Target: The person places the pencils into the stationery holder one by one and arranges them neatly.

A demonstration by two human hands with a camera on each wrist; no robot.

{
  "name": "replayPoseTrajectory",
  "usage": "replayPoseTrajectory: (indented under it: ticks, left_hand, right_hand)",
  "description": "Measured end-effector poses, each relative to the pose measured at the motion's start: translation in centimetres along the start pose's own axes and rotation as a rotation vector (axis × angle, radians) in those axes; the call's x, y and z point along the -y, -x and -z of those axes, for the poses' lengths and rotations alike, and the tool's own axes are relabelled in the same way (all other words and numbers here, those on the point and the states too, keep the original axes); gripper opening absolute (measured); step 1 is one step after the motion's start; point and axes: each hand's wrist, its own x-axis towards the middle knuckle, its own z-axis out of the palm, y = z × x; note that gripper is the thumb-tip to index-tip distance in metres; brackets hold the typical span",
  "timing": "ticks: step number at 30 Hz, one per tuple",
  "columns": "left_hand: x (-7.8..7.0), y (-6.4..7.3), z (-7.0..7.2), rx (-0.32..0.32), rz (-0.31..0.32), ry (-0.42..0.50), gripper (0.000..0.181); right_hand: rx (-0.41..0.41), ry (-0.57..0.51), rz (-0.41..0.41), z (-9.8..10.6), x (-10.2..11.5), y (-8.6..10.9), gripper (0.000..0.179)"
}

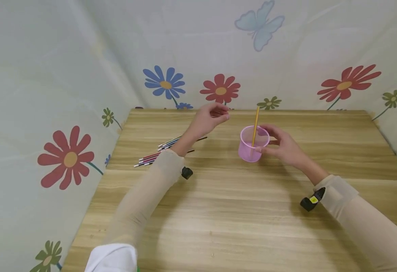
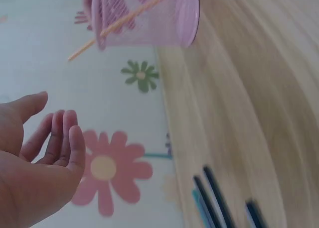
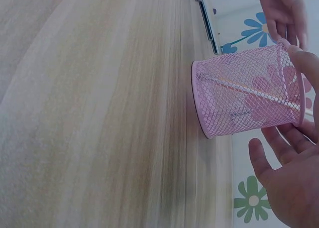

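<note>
A pink mesh pen cup (image 1: 244,152) stands upright on the wooden table. One yellow pencil (image 1: 255,126) leans inside it, its upper end rising above the rim. My right hand (image 1: 283,146) holds the cup from the right, thumb and fingers around its upper side. To the left of the cup, my left hand (image 1: 206,120) hovers with loosely bent fingers and nothing in them. Several pencils (image 1: 149,156) lie in a loose bunch on the table below my left forearm, which partly covers them; their dark ends also show in the left wrist view.
The wooden table (image 1: 212,223) runs back to a pale wall cloth (image 1: 191,45) printed with flowers and a butterfly. More of this cloth hangs along the left side. Each wrist carries a small black camera (image 1: 186,173) on a beige sleeve.
</note>
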Motion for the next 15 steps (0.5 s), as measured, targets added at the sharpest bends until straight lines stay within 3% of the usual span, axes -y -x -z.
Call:
replayPoseTrajectory:
  ticks: [4,8,15]
  left_hand:
    - [0.4,0.7,3.0,-0.003,0.018,-0.031,0.026]
    - [1.5,1.4,5.2,-0.021,0.080,-0.105,0.027]
    - [5.3,2.1,6.8,-0.023,0.172,-0.187,0.034]
  right_hand:
    - [-0.010,0.005,-0.007,0.1,0.1,-0.1,0.077]
    - [-0.017,0.010,-0.021,0.2,0.0,-0.2,0.078]
    - [-0.019,0.001,-0.023,-0.1,-0.3,-0.2,0.078]
